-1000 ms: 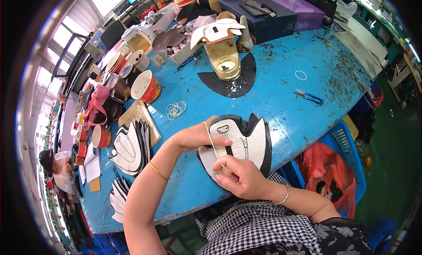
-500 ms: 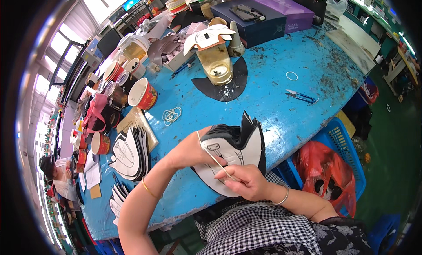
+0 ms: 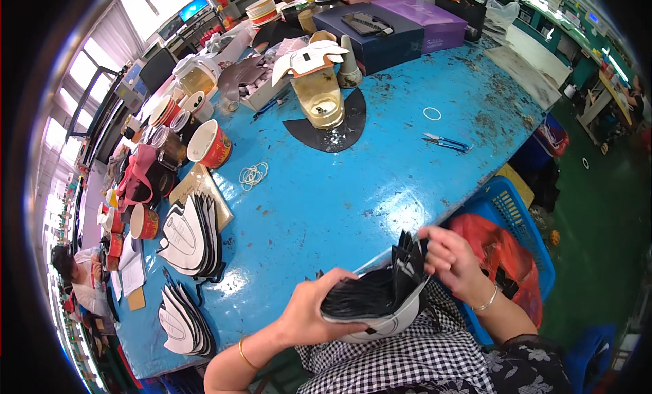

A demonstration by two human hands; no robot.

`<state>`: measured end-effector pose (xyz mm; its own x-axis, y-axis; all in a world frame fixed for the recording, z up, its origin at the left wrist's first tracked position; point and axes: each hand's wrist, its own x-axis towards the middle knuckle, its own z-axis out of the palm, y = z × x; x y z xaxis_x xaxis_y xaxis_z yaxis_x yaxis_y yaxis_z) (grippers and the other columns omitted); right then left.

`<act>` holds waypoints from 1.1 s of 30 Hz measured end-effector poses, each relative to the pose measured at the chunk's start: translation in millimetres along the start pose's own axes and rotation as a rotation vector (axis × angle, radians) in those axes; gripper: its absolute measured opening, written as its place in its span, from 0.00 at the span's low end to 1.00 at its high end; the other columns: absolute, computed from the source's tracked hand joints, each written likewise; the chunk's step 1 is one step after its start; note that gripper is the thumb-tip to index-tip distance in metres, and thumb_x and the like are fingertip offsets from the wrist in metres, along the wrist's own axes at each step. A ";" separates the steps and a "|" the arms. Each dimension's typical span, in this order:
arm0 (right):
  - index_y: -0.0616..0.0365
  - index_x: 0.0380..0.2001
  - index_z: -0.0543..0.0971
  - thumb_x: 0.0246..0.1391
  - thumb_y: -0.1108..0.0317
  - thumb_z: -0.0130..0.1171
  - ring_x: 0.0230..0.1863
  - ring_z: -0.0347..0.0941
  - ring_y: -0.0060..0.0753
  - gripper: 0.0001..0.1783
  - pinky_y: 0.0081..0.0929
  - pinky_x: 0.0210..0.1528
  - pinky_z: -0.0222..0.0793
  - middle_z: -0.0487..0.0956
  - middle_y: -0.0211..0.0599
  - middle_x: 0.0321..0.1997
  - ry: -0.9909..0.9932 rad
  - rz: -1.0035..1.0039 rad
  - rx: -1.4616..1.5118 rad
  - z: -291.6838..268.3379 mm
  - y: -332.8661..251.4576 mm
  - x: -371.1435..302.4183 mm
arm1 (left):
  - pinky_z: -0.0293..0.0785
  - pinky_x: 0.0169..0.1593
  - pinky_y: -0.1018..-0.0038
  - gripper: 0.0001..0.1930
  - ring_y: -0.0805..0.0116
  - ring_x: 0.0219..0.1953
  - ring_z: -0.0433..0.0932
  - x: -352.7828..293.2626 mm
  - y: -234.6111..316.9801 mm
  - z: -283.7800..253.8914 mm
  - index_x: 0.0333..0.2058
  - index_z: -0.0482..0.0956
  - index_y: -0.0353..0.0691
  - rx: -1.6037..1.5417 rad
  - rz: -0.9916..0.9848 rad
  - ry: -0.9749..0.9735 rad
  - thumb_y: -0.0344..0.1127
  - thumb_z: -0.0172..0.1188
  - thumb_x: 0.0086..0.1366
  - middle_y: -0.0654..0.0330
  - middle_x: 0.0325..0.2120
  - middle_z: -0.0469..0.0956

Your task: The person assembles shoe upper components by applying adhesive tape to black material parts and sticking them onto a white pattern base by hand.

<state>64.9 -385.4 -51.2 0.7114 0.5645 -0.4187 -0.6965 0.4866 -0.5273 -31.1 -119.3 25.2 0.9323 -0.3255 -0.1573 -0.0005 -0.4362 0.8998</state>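
Observation:
A thick stack of shoe upper pieces [image 3: 363, 295] is tilted at the table's front edge, over my checked apron. Its black edges face up, and a white face with markings shows below. My left hand [image 3: 312, 309] is closed round its left end, thumb on the near side. At the stack's pointed right end, my right hand [image 3: 456, 265] has its fingers curled in beside the black tips. What they pinch, if anything, is hidden. Two more stacks of white-faced pieces, an upper one [image 3: 187, 238] and a lower one [image 3: 182, 323], lie on the left.
Rubber bands [image 3: 253, 176], thread snips [image 3: 447, 142] and a single band [image 3: 432, 113] lie on the blue table [image 3: 312, 210]. A yellowish container [image 3: 318, 98] stands on a black piece. Paper tubs [image 3: 209, 144] crowd the left; a blue basket [image 3: 516, 210] with a red bag is at right.
The stack has come nearer to me and tipped, turning its black edges up. My right hand has moved right and up from the white face to the tips. The stretched band no longer shows.

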 end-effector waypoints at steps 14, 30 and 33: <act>0.65 0.61 0.63 0.57 0.64 0.64 0.66 0.61 0.32 0.33 0.31 0.66 0.59 0.65 0.43 0.65 -0.008 -0.228 -0.654 -93.1 58.2 -85.8 | 0.73 0.52 0.72 0.36 0.72 0.45 0.78 -2.5 -20.5 42.6 0.49 0.69 0.35 -0.546 -0.149 0.076 0.23 0.78 0.40 0.60 0.41 0.80; 0.67 0.62 0.64 0.40 0.69 0.69 0.57 0.71 0.35 0.43 0.30 0.63 0.63 0.74 0.44 0.57 0.738 -0.559 -0.904 -212.4 -51.9 -231.8 | 0.70 0.59 0.63 0.32 0.53 0.55 0.74 151.1 -38.6 208.4 0.58 0.65 0.37 0.050 0.298 -0.300 0.33 0.68 0.56 0.48 0.51 0.74; 0.66 0.58 0.68 0.37 0.71 0.71 0.54 0.73 0.32 0.41 0.29 0.60 0.66 0.77 0.42 0.54 0.823 -0.349 -0.972 -245.2 -57.2 -252.6 | 0.70 0.58 0.62 0.25 0.50 0.55 0.74 158.8 -55.7 228.6 0.53 0.72 0.38 0.260 0.278 -0.557 0.36 0.67 0.57 0.48 0.51 0.74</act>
<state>-51.9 -719.4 -96.6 0.9278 -0.2277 -0.2954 -0.3606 -0.3454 -0.8664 34.4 -338.5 -142.9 0.5591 -0.8087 -0.1828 -0.3654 -0.4383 0.8212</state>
